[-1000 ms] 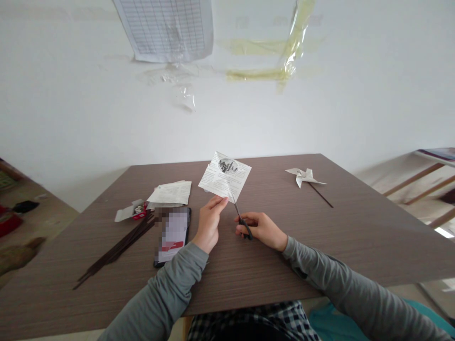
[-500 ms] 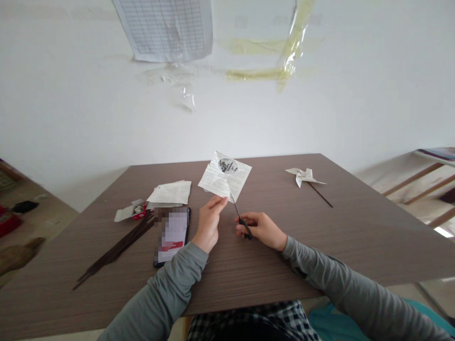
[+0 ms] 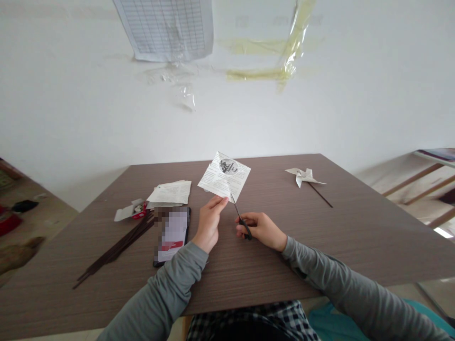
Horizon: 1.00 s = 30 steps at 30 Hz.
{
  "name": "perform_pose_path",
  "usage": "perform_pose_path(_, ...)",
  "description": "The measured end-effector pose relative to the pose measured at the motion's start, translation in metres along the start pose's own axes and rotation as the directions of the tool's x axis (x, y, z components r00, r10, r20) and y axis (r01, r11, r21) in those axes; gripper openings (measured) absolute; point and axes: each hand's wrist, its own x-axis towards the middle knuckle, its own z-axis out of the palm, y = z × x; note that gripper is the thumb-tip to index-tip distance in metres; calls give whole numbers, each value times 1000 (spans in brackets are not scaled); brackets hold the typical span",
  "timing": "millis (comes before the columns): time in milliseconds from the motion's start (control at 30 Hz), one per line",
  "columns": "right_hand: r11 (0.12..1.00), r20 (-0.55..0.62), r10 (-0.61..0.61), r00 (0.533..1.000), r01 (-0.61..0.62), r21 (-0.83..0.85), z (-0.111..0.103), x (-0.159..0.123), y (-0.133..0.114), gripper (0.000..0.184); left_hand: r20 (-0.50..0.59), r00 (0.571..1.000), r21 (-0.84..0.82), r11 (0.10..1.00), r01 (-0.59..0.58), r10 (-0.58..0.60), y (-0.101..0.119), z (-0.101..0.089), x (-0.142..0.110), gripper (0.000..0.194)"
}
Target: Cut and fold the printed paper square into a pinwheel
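A square of printed paper (image 3: pixel 224 178) with a round dark picture is pinched at its near corner by my left hand (image 3: pixel 209 222). My right hand (image 3: pixel 265 231) is closed round the black handles of a pair of scissors (image 3: pixel 245 228). The scissors' blades reach up to the paper's lower edge, close beside my left fingertips, and lie over the corner there. Whether the blades are parted is too small to tell. Left of my left hand lies a phone (image 3: pixel 174 237) with its screen lit and partly blurred.
On the left are a stack of paper sheets (image 3: pixel 170 193), a small open red-and-white box (image 3: pixel 137 210) and a bundle of thin dark sticks (image 3: pixel 113 248). A paper pinwheel (image 3: pixel 304 177) on a stick lies at the right. The table (image 3: pixel 355 237) meets a white wall (image 3: pixel 266 123).
The paper's far edge has tilted very slightly. Both hands and the scissors keep nearly the same place.
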Motion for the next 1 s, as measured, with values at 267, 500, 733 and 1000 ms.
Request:
perform_pose_path(267, 1000, -15, 10, 1000, -10, 1, 1, -1, -3, 48, 27, 1000, 35, 999, -9, 8, 3, 0, -1, 36)
perform_pose_path(500, 1000, -16, -6, 1000, 6, -7, 0, 0, -3, 53, 32, 999, 50, 999, 1, -2, 4, 1, -3, 34)
perform_pose_path(733, 1000, -12, 2, 1000, -2, -8, 0, -1, -5, 54, 50, 999, 59, 998, -9, 6, 6, 2, -5, 32)
perform_pose_path(1000, 999, -45, 30, 999, -31, -25, 4, -5, -15, 55, 51, 999, 48, 999, 0, -2, 3, 1, -3, 31)
